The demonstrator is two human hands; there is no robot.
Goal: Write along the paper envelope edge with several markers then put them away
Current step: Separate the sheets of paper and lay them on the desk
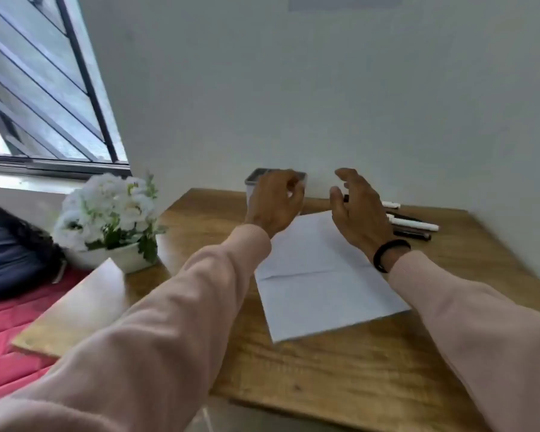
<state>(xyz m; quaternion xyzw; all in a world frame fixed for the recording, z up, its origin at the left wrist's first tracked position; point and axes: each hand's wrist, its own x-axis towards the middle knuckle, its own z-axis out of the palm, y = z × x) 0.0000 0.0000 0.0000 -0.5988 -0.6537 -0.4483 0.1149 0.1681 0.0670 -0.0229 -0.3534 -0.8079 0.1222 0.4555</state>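
A white paper envelope lies flat on the wooden table, flap side up. Several markers lie side by side at the back right of the table, white and dark ones. A pale square holder stands against the wall at the back. My left hand hovers in front of that holder with fingers curled, holding nothing that I can see. My right hand hangs above the envelope's far edge, fingers spread, empty. The image is blurred.
A white pot of white flowers stands at the table's left corner. Left of the table lie a red quilted mattress and a dark bag. A white wall runs close behind the table.
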